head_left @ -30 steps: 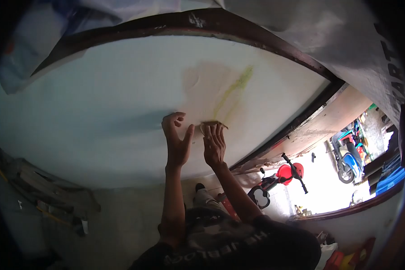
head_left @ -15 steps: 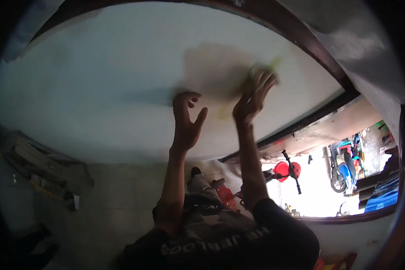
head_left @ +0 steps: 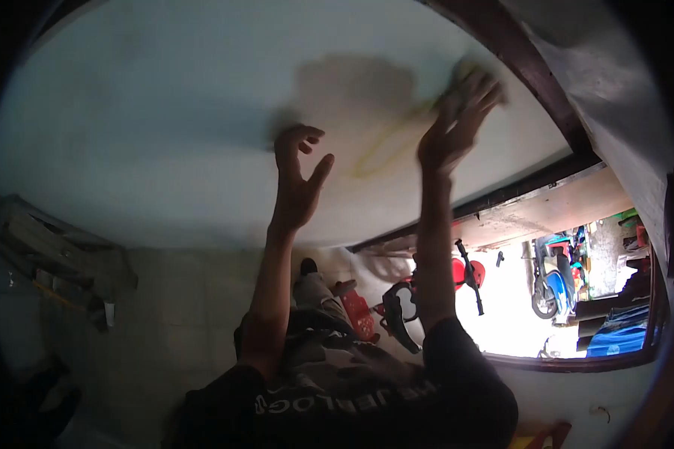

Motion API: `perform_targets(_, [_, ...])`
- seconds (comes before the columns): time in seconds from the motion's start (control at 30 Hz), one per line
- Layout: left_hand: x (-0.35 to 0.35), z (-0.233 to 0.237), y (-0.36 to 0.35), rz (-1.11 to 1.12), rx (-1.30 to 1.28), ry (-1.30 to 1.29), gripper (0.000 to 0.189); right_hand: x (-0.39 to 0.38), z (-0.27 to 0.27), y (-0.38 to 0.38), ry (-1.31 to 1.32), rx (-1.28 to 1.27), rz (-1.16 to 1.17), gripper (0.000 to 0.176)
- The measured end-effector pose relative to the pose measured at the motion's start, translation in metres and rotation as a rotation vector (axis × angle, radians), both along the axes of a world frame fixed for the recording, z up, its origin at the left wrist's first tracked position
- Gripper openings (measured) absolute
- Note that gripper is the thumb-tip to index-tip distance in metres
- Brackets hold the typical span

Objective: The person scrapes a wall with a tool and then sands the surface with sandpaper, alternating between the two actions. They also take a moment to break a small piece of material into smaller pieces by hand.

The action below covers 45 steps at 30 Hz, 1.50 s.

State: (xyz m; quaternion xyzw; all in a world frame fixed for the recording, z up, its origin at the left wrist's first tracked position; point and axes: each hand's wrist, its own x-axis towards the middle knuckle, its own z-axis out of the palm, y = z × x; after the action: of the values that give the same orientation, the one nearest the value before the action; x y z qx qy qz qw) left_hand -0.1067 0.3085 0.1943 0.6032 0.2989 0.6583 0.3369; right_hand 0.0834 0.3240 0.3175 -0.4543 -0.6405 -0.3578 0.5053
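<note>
Hands (head_left: 299,182) before wall (head_left: 165,82), motorbike (head_left: 553,288) at right

Single head-worn view, wide-angled, facing forward and down, shirt (head_left: 337,374) near, pale wall (head_left: 172,82) beyond

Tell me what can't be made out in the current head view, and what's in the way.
In the head view:
Right hand: blurred; whatever lies under its fingers can't be identified.
Left hand: dark shadow at its fingertips hides whether they touch the wall.
Handlebars: the part behind the right forearm is hidden.
Red-and-yellow thing: cut off by the bottom edge.
</note>
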Motion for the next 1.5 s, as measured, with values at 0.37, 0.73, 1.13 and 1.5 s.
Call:
perform_targets(0.37, [-0.003, -0.002, 0.004, 0.032, 0.060, 0.009, 0.039, -0.019, -0.244, -0.030, 0.022, -0.406, 0.013, 0.043])
perform_targets(0.73, [0.001, -0.005, 0.003, -0.027, 0.038, 0.013, 0.038, 0.014, -0.033, -0.005, -0.106, -0.084, -0.105, 0.047])
perform_targets(1.13, [-0.004, -0.004, 0.006, -0.025, 0.071, 0.090, 0.043, -0.014, -0.198, -0.040, -0.008, -0.485, -0.101, 0.038])
perform_targets(1.5, [0.000, -0.001, 0.001, -0.002, 0.026, 0.100, 0.042, -0.003, 0.023, -0.001, 0.062, 0.073, -0.035, 0.046])
